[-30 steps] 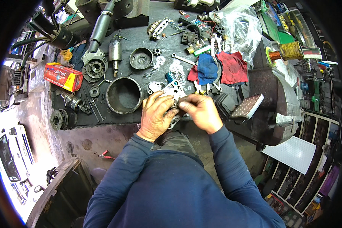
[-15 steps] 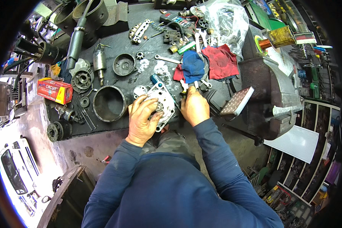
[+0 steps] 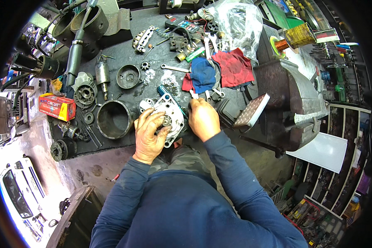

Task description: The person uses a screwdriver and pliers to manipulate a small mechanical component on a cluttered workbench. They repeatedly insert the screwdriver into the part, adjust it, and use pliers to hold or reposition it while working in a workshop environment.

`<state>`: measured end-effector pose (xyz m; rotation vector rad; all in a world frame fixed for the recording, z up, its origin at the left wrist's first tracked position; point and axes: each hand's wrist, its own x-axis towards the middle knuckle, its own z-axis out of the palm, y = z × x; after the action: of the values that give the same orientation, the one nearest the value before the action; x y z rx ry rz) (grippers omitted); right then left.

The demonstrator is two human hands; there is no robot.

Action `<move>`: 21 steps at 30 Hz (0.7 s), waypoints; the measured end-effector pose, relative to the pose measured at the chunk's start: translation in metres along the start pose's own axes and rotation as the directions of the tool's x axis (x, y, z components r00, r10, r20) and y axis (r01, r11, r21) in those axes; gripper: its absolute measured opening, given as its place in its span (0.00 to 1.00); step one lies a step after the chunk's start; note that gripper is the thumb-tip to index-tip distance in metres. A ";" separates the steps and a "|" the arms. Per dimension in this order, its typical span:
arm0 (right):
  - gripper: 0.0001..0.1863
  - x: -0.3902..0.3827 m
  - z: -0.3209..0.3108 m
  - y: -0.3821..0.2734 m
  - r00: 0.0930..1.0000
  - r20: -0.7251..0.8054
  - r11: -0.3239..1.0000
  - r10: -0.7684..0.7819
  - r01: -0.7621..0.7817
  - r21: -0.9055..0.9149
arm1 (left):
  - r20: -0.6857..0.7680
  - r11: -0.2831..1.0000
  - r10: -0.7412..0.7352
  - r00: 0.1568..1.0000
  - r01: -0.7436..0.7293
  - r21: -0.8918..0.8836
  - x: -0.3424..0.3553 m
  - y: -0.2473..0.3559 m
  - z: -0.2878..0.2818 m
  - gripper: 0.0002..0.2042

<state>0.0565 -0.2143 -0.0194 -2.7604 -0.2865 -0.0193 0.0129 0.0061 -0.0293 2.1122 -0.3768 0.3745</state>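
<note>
My left hand [image 3: 150, 134] grips the left side of a silver cast-metal housing [image 3: 175, 117], its thumb and fingers near the round centre bore. The housing has bolt holes around its edge and sits at the bench's front edge. Close to its right side, my right hand [image 3: 203, 120] is closed with curled fingers; what they hold is hidden. A silver wrench end [image 3: 194, 94] shows just beyond those fingers. A teal-handled tool [image 3: 166, 91] lies against the housing's far side. Left of my left hand stands an open metal cylinder [image 3: 114, 119].
Red cloth [image 3: 237, 67] and blue cloth [image 3: 203, 75] lie beyond my right hand, with wrenches nearby. A ribbed pad [image 3: 252, 111] leans at the right. Farther left are a motor armature [image 3: 102, 76], a round metal cap [image 3: 128, 76] and a red box [image 3: 57, 106].
My right hand has moved slightly left, closer to the housing. The housing is turned a little and my left hand keeps its grip. The whole view has shifted slightly.
</note>
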 end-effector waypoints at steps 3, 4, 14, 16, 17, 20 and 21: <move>0.15 0.027 0.005 -0.002 0.993 0.112 0.986 -0.022 0.003 0.167 | -0.003 1.000 0.004 1.000 -0.004 0.003 0.001 0.000 0.000 0.14; 0.16 0.038 0.007 -0.003 0.990 0.140 0.956 0.031 -0.070 0.285 | -0.002 1.000 0.004 1.000 -0.004 0.007 0.000 0.000 0.000 0.14; 0.20 0.133 0.029 0.006 0.849 0.504 0.962 -0.158 0.017 0.274 | 0.008 1.000 -0.001 1.000 0.001 0.023 0.000 0.001 -0.001 0.15; 0.19 0.133 0.027 0.012 0.845 0.511 0.955 -0.161 0.003 0.296 | 0.007 1.000 0.000 1.000 0.000 0.008 0.000 0.000 -0.001 0.15; 0.19 0.131 0.026 0.014 0.844 0.519 0.962 -0.134 -0.015 0.273 | 0.002 1.000 0.000 1.000 0.000 0.004 0.000 0.000 -0.001 0.14; 0.19 0.124 0.022 0.010 0.912 0.402 0.921 0.079 -0.220 0.320 | -0.003 1.000 -0.011 1.000 0.011 -0.001 -0.001 -0.001 0.000 0.15; 0.20 0.119 0.017 0.006 0.915 0.344 0.835 0.210 -0.351 0.424 | -0.003 1.000 -0.013 1.000 0.013 0.003 -0.002 -0.001 0.000 0.15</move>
<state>0.1738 -0.1902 -0.0313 -2.2705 0.0532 0.4692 0.0115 0.0072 -0.0308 2.1156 -0.3606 0.3700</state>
